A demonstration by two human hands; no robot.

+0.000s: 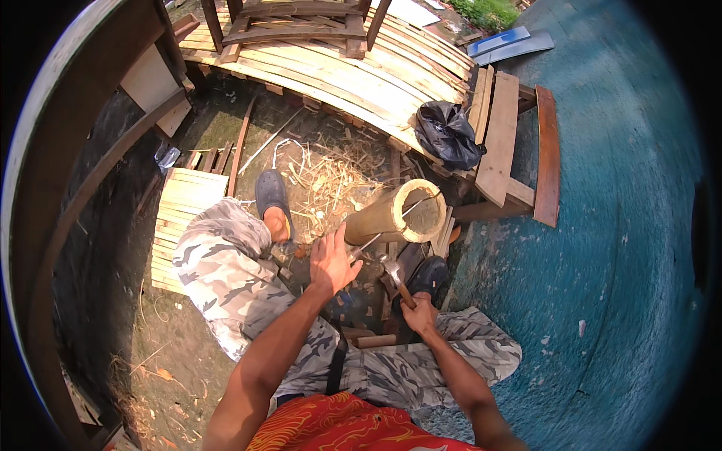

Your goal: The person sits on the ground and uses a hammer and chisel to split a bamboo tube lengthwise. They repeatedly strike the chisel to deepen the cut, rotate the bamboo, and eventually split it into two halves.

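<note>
A hollow, pale wooden cylinder (374, 223), like a thick bamboo section, stands tilted between my feet, its open end facing up. A thin metal rod (423, 203) crosses its mouth, and a rod end also sticks out of the near side. My left hand (331, 263) lies against the cylinder's lower left side, fingers stretched and thumb apart, close to that rod end. My right hand (421, 312) is wrapped round the wooden handle of a hammer (391, 266). The hammer's metal head is just below the cylinder, apart from it.
Wood shavings (331, 180) cover the ground beyond. A slatted platform (323, 71) spans the back, with a black plastic bag (449, 135) on its right end. A wooden bench (500, 143) stands by the blue wall (587, 301). To the left lies a small slatted panel (180, 218).
</note>
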